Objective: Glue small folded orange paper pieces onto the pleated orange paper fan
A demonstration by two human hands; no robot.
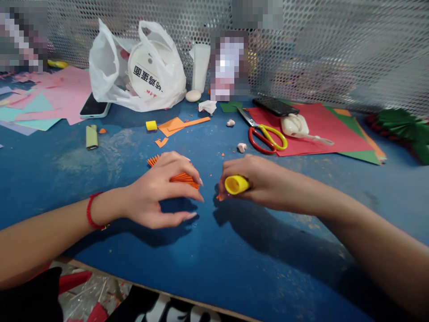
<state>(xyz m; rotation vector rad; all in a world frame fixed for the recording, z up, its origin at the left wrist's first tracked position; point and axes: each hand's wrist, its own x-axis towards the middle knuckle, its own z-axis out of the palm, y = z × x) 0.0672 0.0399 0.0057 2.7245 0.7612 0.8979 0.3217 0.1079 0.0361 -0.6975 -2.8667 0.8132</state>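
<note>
My left hand (164, 190) is over a pleated orange paper fan (185, 179) with thumb and fingers spread apart. The hand hides part of the fan, whose folded edges show behind the knuckles and between the fingers. In my closed right hand (250, 179) is a yellow glue stick (236, 184), its round end facing me and its other end hidden. A small orange scrap (219, 197) shows under the right fingertips. Beyond the hands lie a small yellow cap (151, 125) and cut orange paper (172, 127).
Red-and-yellow-handled scissors (263, 136) lie on red paper (321, 129) by a black phone (275, 106) and white earphone case (295, 125). A white plastic bag (103, 67) holds a tub. A lighter (91, 137) and pink paper (67, 89) are left. Perforated metal (318, 53) rises behind.
</note>
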